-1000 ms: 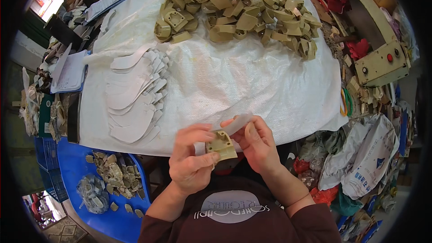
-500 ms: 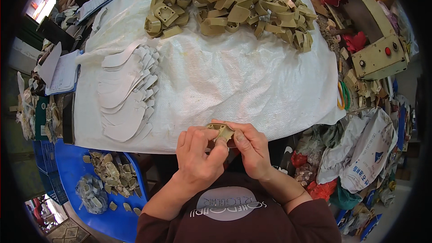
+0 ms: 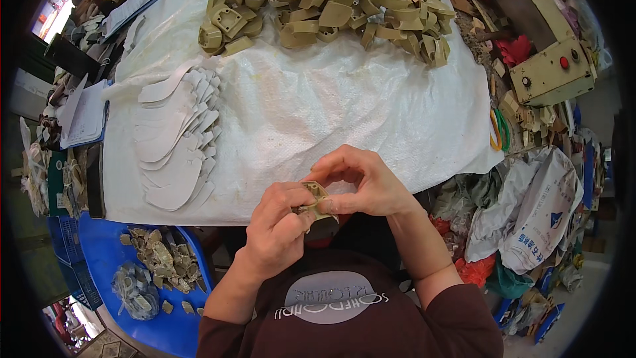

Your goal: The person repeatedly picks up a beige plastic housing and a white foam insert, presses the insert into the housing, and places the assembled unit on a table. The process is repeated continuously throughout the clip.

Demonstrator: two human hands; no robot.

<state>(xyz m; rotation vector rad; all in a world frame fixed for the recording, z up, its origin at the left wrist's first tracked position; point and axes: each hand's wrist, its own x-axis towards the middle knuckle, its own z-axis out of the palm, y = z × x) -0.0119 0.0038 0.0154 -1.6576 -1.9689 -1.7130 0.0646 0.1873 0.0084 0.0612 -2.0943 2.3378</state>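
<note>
Just over the table's near edge, both hands grip one small khaki moulded plastic part (image 3: 319, 193) with an open, hollow side showing. My left hand (image 3: 278, 222) has its fingers bent and closed around the part's left side. On the other side my right hand (image 3: 364, 182) pinches it, thumb at the near edge and forefinger arched above the far side. The fingers cover much of the part. A big heap of similar khaki parts (image 3: 334, 14) lies at the table's far side. To the left, flat white curved pieces (image 3: 175, 139) overlap in a fanned stack.
White woven sheeting (image 3: 278, 119) covers the table. A blue plastic chair (image 3: 156, 335) at the lower left bears khaki scraps (image 3: 165, 258) and a clear plastic bag (image 3: 134, 290). At the right stand a control box (image 3: 553, 73) with a red button and stuffed white sacks (image 3: 540, 219).
My right hand has shifted up and turned, its forefinger now arched over the part. My left hand has moved slightly left, and the part is tilted differently. The whole view has shifted a little.
</note>
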